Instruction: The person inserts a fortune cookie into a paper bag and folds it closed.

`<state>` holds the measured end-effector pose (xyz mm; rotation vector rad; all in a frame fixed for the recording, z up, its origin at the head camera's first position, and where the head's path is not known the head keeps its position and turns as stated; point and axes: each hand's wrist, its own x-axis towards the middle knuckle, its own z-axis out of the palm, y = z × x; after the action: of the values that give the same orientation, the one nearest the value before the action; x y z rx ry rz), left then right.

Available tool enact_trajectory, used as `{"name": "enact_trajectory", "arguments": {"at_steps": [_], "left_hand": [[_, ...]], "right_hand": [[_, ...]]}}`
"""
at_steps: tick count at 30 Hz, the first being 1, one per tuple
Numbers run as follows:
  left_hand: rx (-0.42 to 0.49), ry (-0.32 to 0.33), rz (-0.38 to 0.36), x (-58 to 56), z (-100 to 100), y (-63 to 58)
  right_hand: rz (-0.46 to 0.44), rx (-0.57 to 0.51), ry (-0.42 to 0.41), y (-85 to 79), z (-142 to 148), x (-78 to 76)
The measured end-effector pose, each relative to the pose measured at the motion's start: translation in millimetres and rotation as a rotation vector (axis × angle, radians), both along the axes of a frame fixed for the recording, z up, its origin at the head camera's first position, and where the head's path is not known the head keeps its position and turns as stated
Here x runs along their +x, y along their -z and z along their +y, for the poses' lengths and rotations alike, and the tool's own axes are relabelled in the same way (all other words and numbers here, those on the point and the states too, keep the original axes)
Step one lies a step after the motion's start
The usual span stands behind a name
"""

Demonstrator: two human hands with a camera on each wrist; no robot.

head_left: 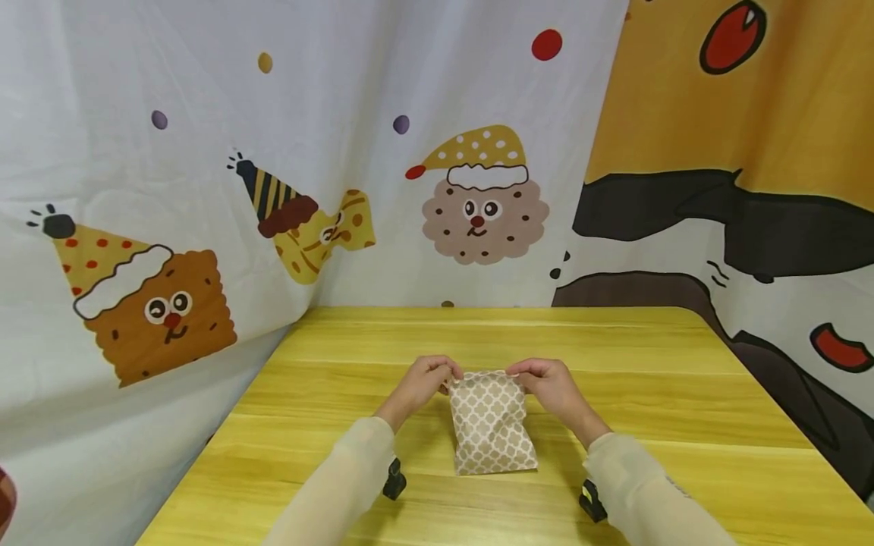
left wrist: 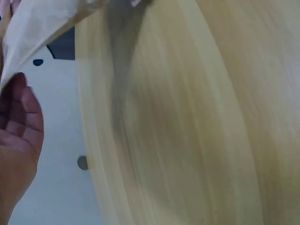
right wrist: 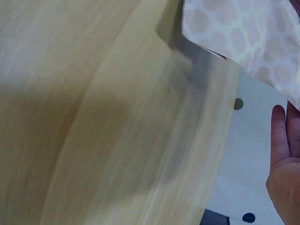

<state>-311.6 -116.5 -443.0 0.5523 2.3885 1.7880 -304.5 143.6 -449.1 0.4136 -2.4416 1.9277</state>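
Note:
Between the two hands hangs a small tan paper bag [head_left: 493, 425] with a white lattice pattern, its top edge upward. My left hand [head_left: 429, 379] pinches its upper left corner, and my right hand [head_left: 549, 385] pinches the upper right one. In the left wrist view the left hand [left wrist: 21, 126] shows curled fingers at the bag's edge [left wrist: 42, 28]. The right wrist view has the right hand [right wrist: 287, 164] at the frame's edge, below the patterned bag [right wrist: 243, 35]. What the bag contains, if anything, is hidden.
A wooden table [head_left: 307, 455] lies under the hands. Behind it and to the left hangs a white curtain [head_left: 369, 76] with cartoon biscuits; its right part is orange and black. Dark wrist devices [head_left: 394, 479] sit under both sleeves. A reddish object [head_left: 5, 497] shows at the far left edge.

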Motion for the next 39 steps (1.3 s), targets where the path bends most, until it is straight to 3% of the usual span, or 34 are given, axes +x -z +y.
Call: {"name": "enact_trajectory", "arguments": {"at_steps": [5, 15, 20, 24, 34, 39], "left_hand": [[-0.082, 0.005, 0.027, -0.3, 6.7, -1.1], [-0.072, -0.012, 0.104, -0.7, 14.3, -2.5], [-0.100, 0.003, 0.140, 1.8, 12.8, -1.7], [-0.140, 0.023, 0.088, 4.0, 11.6, -3.6], [-0.196, -0.025, -0.089, 2.9, 22.7, -9.6], [-0.122, -0.013, -0.044, 4.6, 24.9, -9.1]], "right_hand": [[0.016, 0.007, 0.016, -2.8, -5.0, 1.5], [-0.033, 0.084, -0.042, -2.9, -9.9, 0.5], [-0.011, 0.123, 0.000, -4.1, -13.9, 2.5], [0.013, 0.122, 0.043, -3.7, -14.6, 3.9], [0.044, 0.157, 0.063, 2.6, -13.3, 2.3], [0.039, 0.138, 0.066, 2.9, -11.0, 2.2]]}}
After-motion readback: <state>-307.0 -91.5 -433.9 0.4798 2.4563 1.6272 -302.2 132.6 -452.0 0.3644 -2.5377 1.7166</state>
